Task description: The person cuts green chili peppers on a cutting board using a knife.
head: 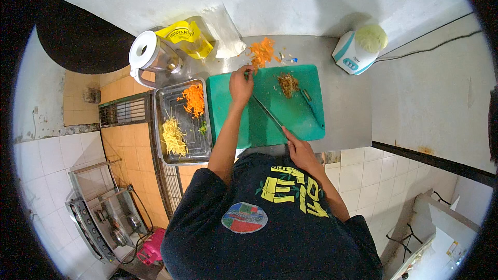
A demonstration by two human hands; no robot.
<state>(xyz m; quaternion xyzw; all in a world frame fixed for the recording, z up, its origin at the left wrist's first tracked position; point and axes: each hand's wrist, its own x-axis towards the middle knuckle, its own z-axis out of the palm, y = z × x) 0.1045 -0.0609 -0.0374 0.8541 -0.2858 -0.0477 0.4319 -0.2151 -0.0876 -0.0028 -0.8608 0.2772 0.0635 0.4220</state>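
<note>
My right hand (299,149) grips the handle of a kitchen knife (268,112), its blade slanting over a green cutting board (229,124). At the board's far edge, my left hand (242,83) has its fingers bent beside a pile of orange peelings (261,52); whether it holds a piece is unclear. A brownish heap of scraps (288,84) lies on the board, near a blue-green peeler or small knife (311,108). Left of the board, a metal tray (194,147) bears carrot strips (193,100), pale yellow strips (173,136) and a little chopped green (203,127).
A lidded blender jug (146,56), a yellow cooking oil pouch (186,39) and a whitish bag (223,33) stand at the back left. The blender base (352,52), with a pale green round thing (370,39) on top, is at the back right. A gas stove (93,229) is lower left.
</note>
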